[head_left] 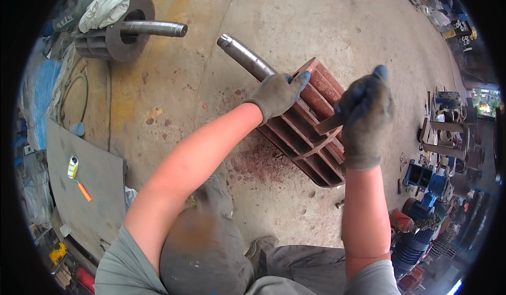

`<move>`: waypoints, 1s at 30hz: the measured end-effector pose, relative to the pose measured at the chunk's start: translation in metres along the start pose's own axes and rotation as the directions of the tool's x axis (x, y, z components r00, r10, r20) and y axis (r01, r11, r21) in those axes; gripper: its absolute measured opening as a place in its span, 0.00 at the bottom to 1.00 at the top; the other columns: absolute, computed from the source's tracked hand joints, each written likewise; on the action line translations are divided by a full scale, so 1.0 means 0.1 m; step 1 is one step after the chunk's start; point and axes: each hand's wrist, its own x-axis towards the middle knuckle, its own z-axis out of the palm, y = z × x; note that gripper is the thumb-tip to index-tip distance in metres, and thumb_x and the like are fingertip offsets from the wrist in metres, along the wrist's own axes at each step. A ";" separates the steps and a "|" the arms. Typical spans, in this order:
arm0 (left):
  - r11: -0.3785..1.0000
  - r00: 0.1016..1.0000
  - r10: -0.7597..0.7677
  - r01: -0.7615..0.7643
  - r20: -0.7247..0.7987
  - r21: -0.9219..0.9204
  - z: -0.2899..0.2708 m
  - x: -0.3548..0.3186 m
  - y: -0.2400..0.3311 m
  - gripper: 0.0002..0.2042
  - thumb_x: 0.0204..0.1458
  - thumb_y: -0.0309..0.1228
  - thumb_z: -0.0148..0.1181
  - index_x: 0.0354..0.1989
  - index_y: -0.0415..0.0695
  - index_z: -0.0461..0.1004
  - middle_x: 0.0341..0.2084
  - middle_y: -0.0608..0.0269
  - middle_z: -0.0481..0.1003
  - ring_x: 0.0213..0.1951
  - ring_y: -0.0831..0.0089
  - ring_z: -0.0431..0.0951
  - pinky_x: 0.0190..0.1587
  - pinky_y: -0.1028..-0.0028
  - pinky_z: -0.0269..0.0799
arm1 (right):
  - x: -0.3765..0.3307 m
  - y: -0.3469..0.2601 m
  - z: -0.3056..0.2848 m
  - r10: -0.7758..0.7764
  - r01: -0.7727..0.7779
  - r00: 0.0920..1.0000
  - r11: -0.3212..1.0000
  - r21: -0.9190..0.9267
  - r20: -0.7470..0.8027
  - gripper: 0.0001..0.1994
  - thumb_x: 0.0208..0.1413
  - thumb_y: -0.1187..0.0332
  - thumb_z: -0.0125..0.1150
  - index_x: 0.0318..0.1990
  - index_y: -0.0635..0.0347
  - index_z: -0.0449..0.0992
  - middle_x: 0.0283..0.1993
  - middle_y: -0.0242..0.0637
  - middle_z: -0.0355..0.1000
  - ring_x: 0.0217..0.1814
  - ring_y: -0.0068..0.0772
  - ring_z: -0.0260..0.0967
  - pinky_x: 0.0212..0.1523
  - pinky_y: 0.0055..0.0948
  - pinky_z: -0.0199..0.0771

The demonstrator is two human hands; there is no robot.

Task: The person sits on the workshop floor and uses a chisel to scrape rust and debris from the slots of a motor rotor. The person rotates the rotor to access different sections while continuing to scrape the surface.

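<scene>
A rust-red ribbed rotor point(311, 118) lies on the concrete, its bright steel shaft point(245, 57) pointing to the far left. My left hand point(279, 96), in a grey glove with blue fingertips, grips the rotor's end beside the shaft. Over the rotor's right side is my right hand point(366, 118), gloved the same way and closed in a fist, slightly blurred. A flat, dark metal scraper-like bar point(329, 124) sticks out of it to the left, its end by the ribs. The rest of the bar is hidden in the fist.
Reddish flakes point(261, 160) litter the floor beside the rotor. Another rotor point(129, 29) with a shaft stands at the far left, a white cloth point(105, 9) on it. A paint roller point(79, 176) lies on a metal sheet point(97, 155) at left. Motors point(414, 250) and parts crowd the right.
</scene>
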 end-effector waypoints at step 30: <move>0.995 0.996 0.083 -0.085 -0.038 -0.044 0.00 -0.15 -0.10 0.40 0.73 0.69 0.48 0.33 0.36 0.75 0.24 0.55 0.70 0.31 0.60 0.70 0.42 0.57 0.72 | -0.47 0.25 -0.45 0.023 -0.013 0.999 0.927 0.375 -0.023 0.25 0.82 0.46 0.44 0.34 0.54 0.67 0.24 0.31 0.61 0.21 0.28 0.60 0.23 0.33 0.69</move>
